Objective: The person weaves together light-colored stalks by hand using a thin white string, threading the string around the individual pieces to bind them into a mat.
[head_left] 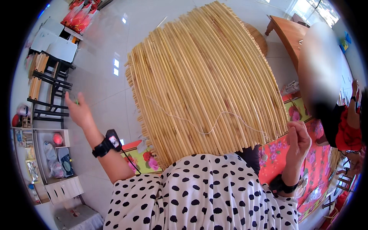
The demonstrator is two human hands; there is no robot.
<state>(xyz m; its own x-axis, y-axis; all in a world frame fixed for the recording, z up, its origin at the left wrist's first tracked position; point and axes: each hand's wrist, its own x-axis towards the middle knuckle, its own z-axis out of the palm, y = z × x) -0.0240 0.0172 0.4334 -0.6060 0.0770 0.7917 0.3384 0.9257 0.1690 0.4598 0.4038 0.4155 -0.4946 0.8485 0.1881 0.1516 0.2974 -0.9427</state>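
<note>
A large mat of pale yellow reed stalks, laid side by side, stretches from my lap out in front of me. Loose white thread snakes across its near part toward the lower right corner. My left hand is raised well off the mat's left side, slightly blurred, fingers apart; a small green spot shows by the fingers, too small to name. Just beside the mat's near right edge, my right hand is closed, thumb and fingertips pinched together. Whatever is between those fingertips is too small to make out.
Red flowered cloth lies under the mat's near right side. Beyond it a person in dark and red clothing sits by a wooden table. On the left stand black-framed stools and a white shelf unit. A round wooden stool shows behind the mat.
</note>
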